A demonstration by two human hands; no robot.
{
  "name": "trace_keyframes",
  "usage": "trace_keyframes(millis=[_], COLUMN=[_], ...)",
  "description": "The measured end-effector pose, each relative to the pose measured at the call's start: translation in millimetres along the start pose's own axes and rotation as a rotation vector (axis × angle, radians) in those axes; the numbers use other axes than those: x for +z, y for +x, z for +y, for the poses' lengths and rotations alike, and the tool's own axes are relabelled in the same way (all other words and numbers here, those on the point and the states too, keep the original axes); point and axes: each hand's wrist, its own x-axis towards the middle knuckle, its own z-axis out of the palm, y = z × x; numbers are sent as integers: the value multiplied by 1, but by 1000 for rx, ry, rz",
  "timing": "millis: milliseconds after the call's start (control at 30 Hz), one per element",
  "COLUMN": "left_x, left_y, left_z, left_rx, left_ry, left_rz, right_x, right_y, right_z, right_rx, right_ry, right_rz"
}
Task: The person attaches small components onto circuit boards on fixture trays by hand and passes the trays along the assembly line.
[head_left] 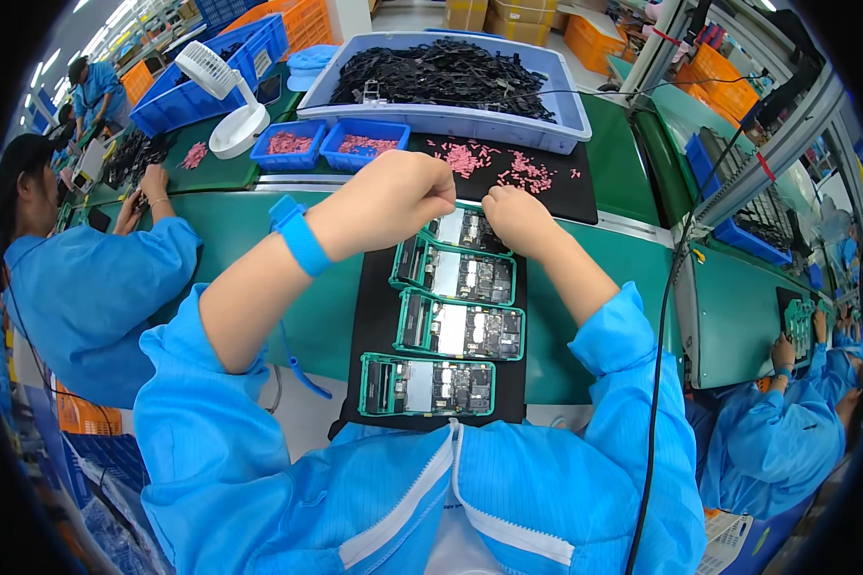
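Several green fixtures, each holding an opened electronic device with a silver plate and a dark circuit board, stand in a column before me on a black mat (374,326). My left hand (403,192) is above the left side of the farthest fixture (462,228), fingers curled into a pinch. At that fixture's right edge is my right hand (523,218), its fingers bent together and pointing inward. Whatever either hand pinches is hidden. Nearer stand a second fixture (484,276), a third (494,331) and the nearest one (465,388). A blue strap (299,237) circles my left wrist.
Small pink pieces (465,158) lie beyond my hands, with two blue trays (321,168) of similar pieces to their left. Behind stands a large bin (571,105) of black strips. A white fan (240,129) is left. Co-workers sit both sides; a black cable (664,335) hangs at right.
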Motion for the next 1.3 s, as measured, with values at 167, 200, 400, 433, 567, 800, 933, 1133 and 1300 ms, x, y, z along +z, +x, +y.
trace_keyframes(millis=[167,200,400,433,567,800,933,1133,1300], left_x=[5,6,8,7,18,36,42,50,51], left_y=[-2,-5,-4,-2,2,11,13,16,13], left_z=[4,3,1,2,-2,-13,-13,-16,-21], left_rx=[-24,-42,-36,-25,-16,-17,-71,-74,-83], left_ry=[3,3,33,53,97,128,108,92,80], left_rz=[-11,-8,-28,-54,-83,-112,-130,-156,-166], right_x=[-3,-1,13,11,17,16,6,-3,-17], right_y=[-2,-5,-25,-27,-31,-24,-16,-1,13], right_z=[-9,-10,-1,-1,1,4,5,4,6], right_rx=[-28,-20,-21,26,100,239,185,122,-37], right_ry=[-149,-117,85,133,322,474,395,155,-6], right_rz=[-58,-28,228,215,302,360,228,63,-194])
